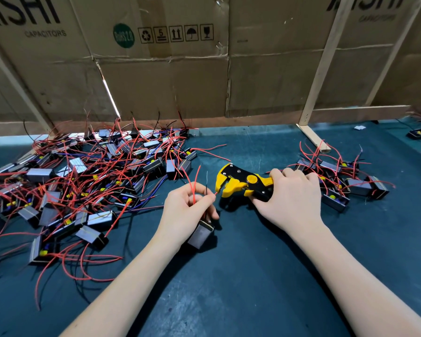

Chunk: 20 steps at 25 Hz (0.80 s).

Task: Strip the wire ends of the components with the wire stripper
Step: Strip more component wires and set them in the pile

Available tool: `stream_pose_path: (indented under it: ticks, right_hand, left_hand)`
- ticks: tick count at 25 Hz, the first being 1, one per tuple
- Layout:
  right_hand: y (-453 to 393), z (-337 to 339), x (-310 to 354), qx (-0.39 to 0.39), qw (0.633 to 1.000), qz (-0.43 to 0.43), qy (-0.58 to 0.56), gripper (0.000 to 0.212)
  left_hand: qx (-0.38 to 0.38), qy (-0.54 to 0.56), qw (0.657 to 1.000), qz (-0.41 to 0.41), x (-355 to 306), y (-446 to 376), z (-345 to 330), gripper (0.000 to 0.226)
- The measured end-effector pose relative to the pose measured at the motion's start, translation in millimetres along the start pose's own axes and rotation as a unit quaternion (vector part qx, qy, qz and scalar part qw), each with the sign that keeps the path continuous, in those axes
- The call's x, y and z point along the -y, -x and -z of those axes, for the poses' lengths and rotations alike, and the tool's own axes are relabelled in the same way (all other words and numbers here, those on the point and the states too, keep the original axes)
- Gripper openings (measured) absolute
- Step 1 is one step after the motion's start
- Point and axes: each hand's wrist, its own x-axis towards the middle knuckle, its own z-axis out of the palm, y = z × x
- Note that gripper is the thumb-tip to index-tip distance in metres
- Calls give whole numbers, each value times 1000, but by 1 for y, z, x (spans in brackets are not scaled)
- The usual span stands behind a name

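Note:
My left hand [187, 207] pinches the red and black wires of one grey box-shaped component [201, 235], which hangs below my fingers just above the mat. One red wire end points right, into the jaws of the yellow and black wire stripper [241, 182]. My right hand [292, 198] is closed around the stripper's handles, jaws facing left. A large tangled pile of components [83, 181] with red, black and blue wires lies to the left. A smaller group of components [345, 178] lies behind my right hand.
The work surface is a dark teal mat [253, 276]. Cardboard sheets [170, 69] form a wall at the back, braced by pale wooden slats [319, 76]. A lone component [416, 133] sits at the far right edge.

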Motion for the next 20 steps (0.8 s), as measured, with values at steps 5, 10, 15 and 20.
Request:
stream_pose_path:
  ticks: [5,10,15,20]
  right_hand:
    - [2,3,6,-8,1000,17,-18,51]
    - [2,9,4,-13,999,41,-13,45]
    - [-1,10,0,7,999,43,10,49]
    - [-2,5,0,3,999,28,17,50]
  left_hand:
    - [12,-16,1000,1,0,1,-1,17]
    - [16,-23,1000,1,1,0,1,19]
    - [33,-45,998,-8,4,-1,3,15]
    - [56,-45,997,-16,5,-1,4,16]
